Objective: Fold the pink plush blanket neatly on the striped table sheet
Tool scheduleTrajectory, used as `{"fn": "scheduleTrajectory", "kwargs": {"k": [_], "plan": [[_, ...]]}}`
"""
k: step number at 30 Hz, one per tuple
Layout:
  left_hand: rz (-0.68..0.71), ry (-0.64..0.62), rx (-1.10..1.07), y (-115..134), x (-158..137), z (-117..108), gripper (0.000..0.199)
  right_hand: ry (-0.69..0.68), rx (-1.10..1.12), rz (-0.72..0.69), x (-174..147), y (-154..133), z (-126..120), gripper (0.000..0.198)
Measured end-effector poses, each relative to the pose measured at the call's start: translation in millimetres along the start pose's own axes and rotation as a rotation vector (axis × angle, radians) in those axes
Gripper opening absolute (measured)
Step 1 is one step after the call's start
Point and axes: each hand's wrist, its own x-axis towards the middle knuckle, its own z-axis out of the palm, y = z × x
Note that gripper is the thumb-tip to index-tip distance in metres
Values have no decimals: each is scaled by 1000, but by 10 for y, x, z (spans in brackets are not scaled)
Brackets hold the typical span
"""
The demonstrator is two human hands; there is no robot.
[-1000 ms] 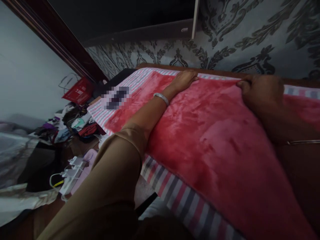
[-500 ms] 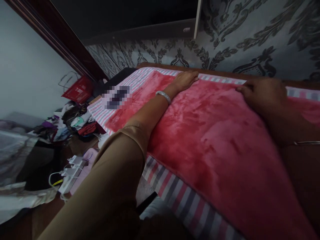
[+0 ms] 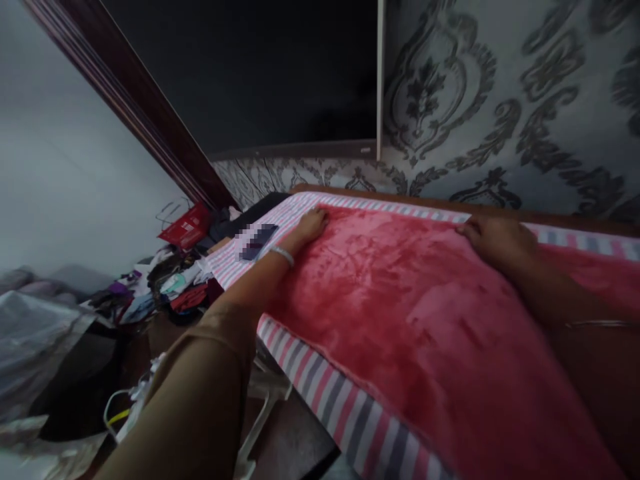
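Note:
A red plush cloth [image 3: 380, 293] lies spread over a striped pink, grey and white cloth [image 3: 345, 407]. My left hand [image 3: 311, 227], with a silver bangle at the wrist, rests palm down at the plush cloth's far left corner. Its fingers lie along the pile; the thumb is hidden. At the far edge, my right hand [image 3: 500, 241] pinches the plush between thumb and bent fingers. The plush runs on under and past the right forearm. Left of my left hand, a dark flat object [image 3: 260, 241], partly pixelated, sits on the striped cloth.
A large dark screen [image 3: 280, 73] hangs on the patterned wall [image 3: 450, 100] behind. To the left are a red bag [image 3: 185, 227], a heap of clothes [image 3: 175, 283] and white cords [image 3: 117, 400]. A wooden edge [image 3: 390, 199] runs behind the cloths.
My left hand has slid left along the plush cloth to its far corner. My right hand keeps its pinch on the far edge. The view has tilted upward.

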Motion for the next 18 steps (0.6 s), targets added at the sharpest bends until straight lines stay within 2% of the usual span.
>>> {"fn": "scheduleTrajectory", "kwargs": {"k": [1, 4, 7, 10, 13, 18], "plan": [[-36, 16, -2, -46, -55, 3, 37, 2, 6, -7, 10, -1, 8, 33], [-274, 64, -46, -114, -77, 28, 40, -10, 9, -28, 37, -6, 19, 29], [-437, 11, -88, -185, 25, 7, 34, -34, 13, -25, 52, -4, 23, 29], [-503, -62, -126, -300, 137, -63, 32, -38, 11, -24, 70, 9, 45, 31], [-540, -100, -152, -370, 197, -109, 39, -17, 5, -33, 101, 34, 84, 33], [-560, -31, -131, -223, 131, 19, 43, -19, -17, -25, 157, 77, 134, 36]]}}
